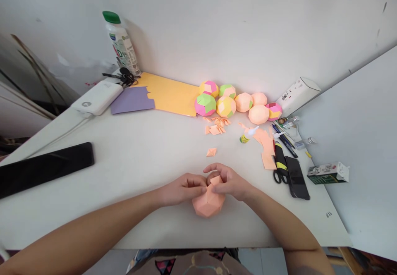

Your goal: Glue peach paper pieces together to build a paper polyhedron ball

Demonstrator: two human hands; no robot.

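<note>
A peach-coloured faceted paper ball (pixel 208 205) rests near the front of the desk, between my hands. My left hand (pixel 190 187) is closed on its upper left edge, thumb on the outside. With thumb and fingers, my right hand (pixel 228 182) pinches a small peach paper piece (pixel 216 180) at the ball's top; whether it is joined to the ball I cannot tell. Just beyond my hands lies a single folded paper piece (pixel 211 152). Farther back is a small pile of similar folded pieces (pixel 217 127). A small glue bottle (pixel 248 135) lies to the right of them.
Several finished paper balls (pixel 226 106) line the wall. Scissors (pixel 281 177), a phone (pixel 297 178), pens (pixel 284 136) and a small carton (pixel 328 173) lie right. Left are a black device (pixel 46 167), a white power bank (pixel 97 97), coloured paper (pixel 173 94) and a bottle (pixel 122 45).
</note>
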